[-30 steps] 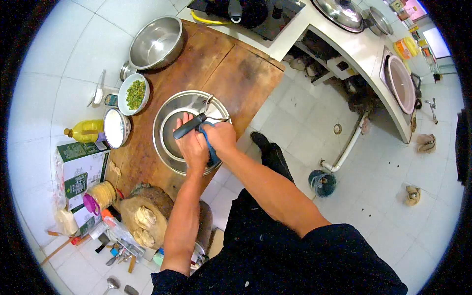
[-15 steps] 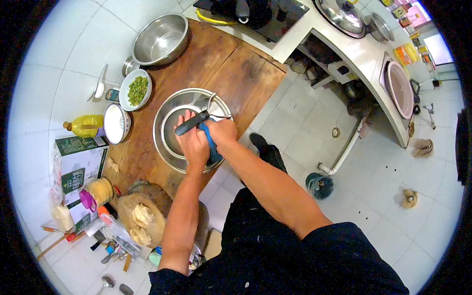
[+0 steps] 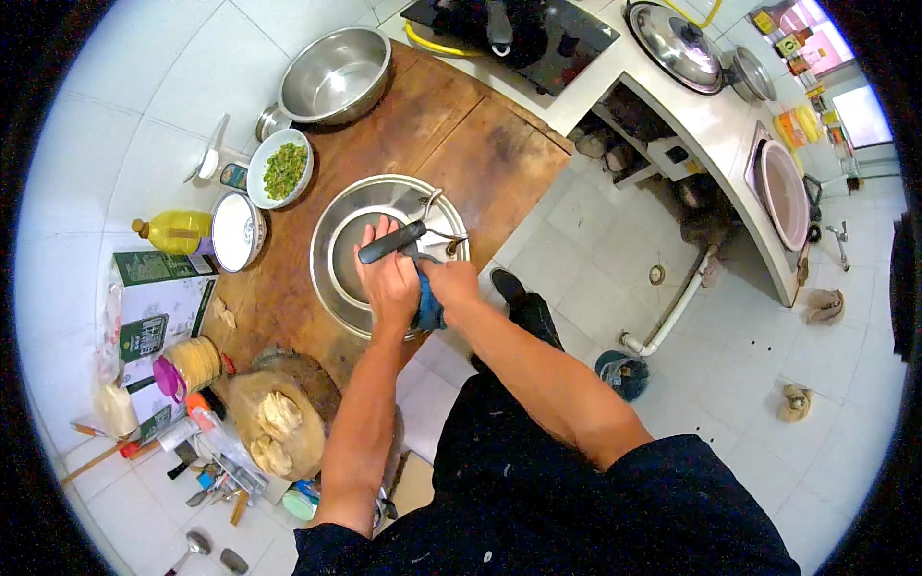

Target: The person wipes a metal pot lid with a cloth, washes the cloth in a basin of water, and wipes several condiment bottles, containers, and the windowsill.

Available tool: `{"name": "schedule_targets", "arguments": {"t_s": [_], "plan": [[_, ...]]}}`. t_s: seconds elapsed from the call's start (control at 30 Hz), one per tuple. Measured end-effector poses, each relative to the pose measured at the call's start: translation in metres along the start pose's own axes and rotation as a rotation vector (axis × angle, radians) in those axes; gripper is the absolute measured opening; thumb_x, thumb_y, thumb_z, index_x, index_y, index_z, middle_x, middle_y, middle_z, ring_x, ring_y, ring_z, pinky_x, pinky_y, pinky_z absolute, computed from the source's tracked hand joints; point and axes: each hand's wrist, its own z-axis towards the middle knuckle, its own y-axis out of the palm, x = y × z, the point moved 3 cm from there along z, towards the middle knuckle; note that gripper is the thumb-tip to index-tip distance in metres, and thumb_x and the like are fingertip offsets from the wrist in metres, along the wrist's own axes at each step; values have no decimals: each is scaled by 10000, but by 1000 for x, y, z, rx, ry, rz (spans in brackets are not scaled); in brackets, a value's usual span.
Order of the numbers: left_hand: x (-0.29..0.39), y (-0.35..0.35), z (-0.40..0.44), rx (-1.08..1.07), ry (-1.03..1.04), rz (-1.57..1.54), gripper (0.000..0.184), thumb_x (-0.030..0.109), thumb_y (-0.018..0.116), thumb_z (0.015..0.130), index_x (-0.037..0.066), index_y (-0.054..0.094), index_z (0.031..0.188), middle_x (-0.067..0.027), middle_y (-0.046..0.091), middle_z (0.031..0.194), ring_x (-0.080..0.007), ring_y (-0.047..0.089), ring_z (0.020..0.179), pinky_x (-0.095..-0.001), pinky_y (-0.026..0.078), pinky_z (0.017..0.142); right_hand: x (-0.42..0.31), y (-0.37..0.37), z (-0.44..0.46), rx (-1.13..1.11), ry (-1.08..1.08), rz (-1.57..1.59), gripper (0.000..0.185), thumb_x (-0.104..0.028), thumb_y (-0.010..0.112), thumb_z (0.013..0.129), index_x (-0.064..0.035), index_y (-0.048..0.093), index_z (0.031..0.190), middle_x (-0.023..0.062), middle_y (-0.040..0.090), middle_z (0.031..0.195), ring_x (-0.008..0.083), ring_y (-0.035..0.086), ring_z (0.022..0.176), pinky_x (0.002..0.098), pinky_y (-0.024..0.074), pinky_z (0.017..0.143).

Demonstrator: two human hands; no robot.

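Both of my hands are over a wide stainless steel basin [image 3: 331,298] near the table's front edge. A tool with a black handle [image 3: 392,242] and a forked, bent metal wire end [image 3: 442,216] lies across the fingers of my left hand [image 3: 389,288]. That hand is partly closed around the handle, with its fingertips showing beyond it. Beside it, my right hand [image 3: 453,285] grips a blue cloth [image 3: 428,305] close to the handle's forked end. My right fingertips are hidden, and I cannot tell whether the wire touches the basin rim.
Along the wall stand an empty steel bowl [image 3: 336,77], a bowl of chopped greens [image 3: 285,171], a white bowl [image 3: 237,232] and an oil bottle [image 3: 175,232]. Pale dough-like pieces [image 3: 277,432] lie on a round board [image 3: 305,427]. A stove [image 3: 538,43] is beyond the table.
The whole view has shifted slightly. The wire end sits a little lower relative to the basin, and more of the blue cloth shows below my right hand. Both hands keep their hold.
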Motion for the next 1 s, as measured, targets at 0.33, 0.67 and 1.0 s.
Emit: {"name": "schedule_targets", "arguments": {"t_s": [0.33, 0.67, 1.0], "plan": [[6, 0, 4, 15, 23, -7, 504, 174, 461, 933, 14, 591, 1393, -162, 529, 1510, -404, 411, 1442, -593, 212, 1220, -22, -13, 11, 111, 124, 210, 416, -307, 827, 816, 79, 738, 943, 125, 728, 927, 207, 654, 772, 402, 518, 684], [14, -2, 5, 37, 6, 64, 515, 158, 484, 910, 17, 594, 1393, -163, 532, 1511, -409, 416, 1441, -600, 230, 1211, -11, -20, 9, 32, 405, 397, 630, -481, 729, 883, 107, 684, 1104, 194, 725, 1035, 295, 703, 844, 445, 555, 733], [15, -4, 5, 17, 27, 129, 527, 178, 504, 913, 15, 578, 1409, -163, 523, 1518, -406, 406, 1447, -605, 229, 1213, 40, -40, 12, -120, 289, 93, 599, -513, 696, 913, 66, 707, 1068, 187, 730, 983, 285, 697, 842, 466, 544, 720]]}}
